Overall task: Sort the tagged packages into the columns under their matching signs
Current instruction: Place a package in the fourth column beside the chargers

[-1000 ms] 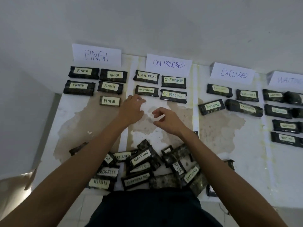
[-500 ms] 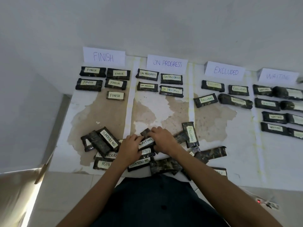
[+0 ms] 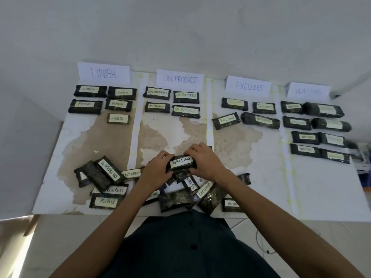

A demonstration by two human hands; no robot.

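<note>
A dark package tagged WAITING (image 3: 181, 162) is held just above the unsorted pile (image 3: 176, 197) at the table's near edge. My left hand (image 3: 157, 169) grips its left end and my right hand (image 3: 202, 161) grips its right end. Four paper signs stand at the back: FINISH (image 3: 103, 73), ON PROGRESS (image 3: 180, 79), EXCLUDED (image 3: 249, 86), WAITING (image 3: 308, 90). Under each sign lie several sorted packages, such as a FINISH package (image 3: 118, 118) and the WAITING column (image 3: 305, 149) at the far right.
The white table (image 3: 321, 193) has worn brown patches and pale tape strips (image 3: 133, 137) dividing the columns. More loose packages lie at the near left, one tagged ON PROGRESS (image 3: 109, 170), one FINISH (image 3: 105, 201). The wall rises behind the signs.
Both hands came back from the ON PROGRESS column to the near pile, closed on the WAITING package and lifted it slightly clear of the pile.
</note>
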